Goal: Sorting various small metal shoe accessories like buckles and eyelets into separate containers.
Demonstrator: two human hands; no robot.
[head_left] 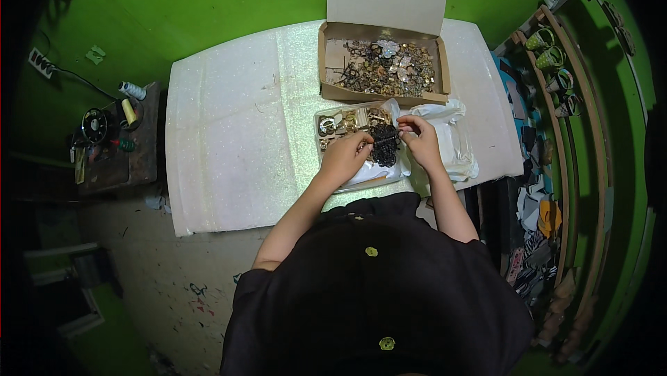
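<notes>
A tangle of black chain, or possibly beaded strand [386, 155], lies at the right side of a shallow tray-like box [324, 141] in front of me. My left hand [347, 156] reaches in from the left, its thumb and fingers pinched on one end of a short dark length. On the other side, my right hand [421, 143] pinches that same strand, so it stretches between both hands just above the tangle. Gold-coloured metal fittings [358, 120] fill the rest of the box around a white lining.
Behind stands an open cardboard box [322, 63] of mixed metal ornaments, lid up. Crumpled white plastic [455, 141] lies right of the small box. Everything rests on a glittery white table [229, 133]. A small stand with thread spools [132, 91] is left; wooden racks [587, 133] rise right.
</notes>
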